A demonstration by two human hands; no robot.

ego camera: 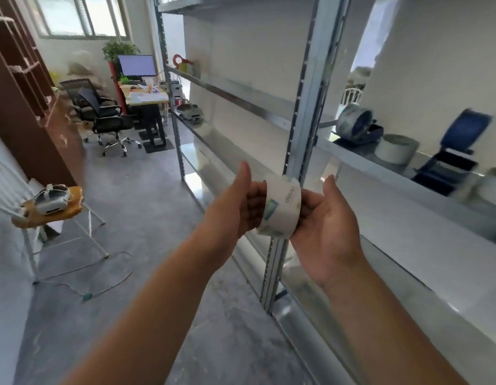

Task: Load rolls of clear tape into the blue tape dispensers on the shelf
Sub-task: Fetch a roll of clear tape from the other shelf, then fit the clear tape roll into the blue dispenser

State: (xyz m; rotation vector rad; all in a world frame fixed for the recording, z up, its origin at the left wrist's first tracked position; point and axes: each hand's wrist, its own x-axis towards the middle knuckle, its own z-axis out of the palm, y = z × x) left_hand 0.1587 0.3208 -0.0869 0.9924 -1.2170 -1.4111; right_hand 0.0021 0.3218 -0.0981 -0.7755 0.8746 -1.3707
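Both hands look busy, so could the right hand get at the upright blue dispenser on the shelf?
Probably, but not yet. The shelf front is open with nothing before the blue dispenser, yet the right hand shares its grip on the tape roll with the left hand and must release first.

Tape roll between left hand and right hand, before shelf.

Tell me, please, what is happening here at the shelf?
A person holds a roll of tape between the left hand and the right hand, in front of the metal shelf; it is not in a dispenser yet. On the shelf, one blue dispenser seems to carry a roll, a loose roll stands beside it, and a second blue dispenser stands farther right.
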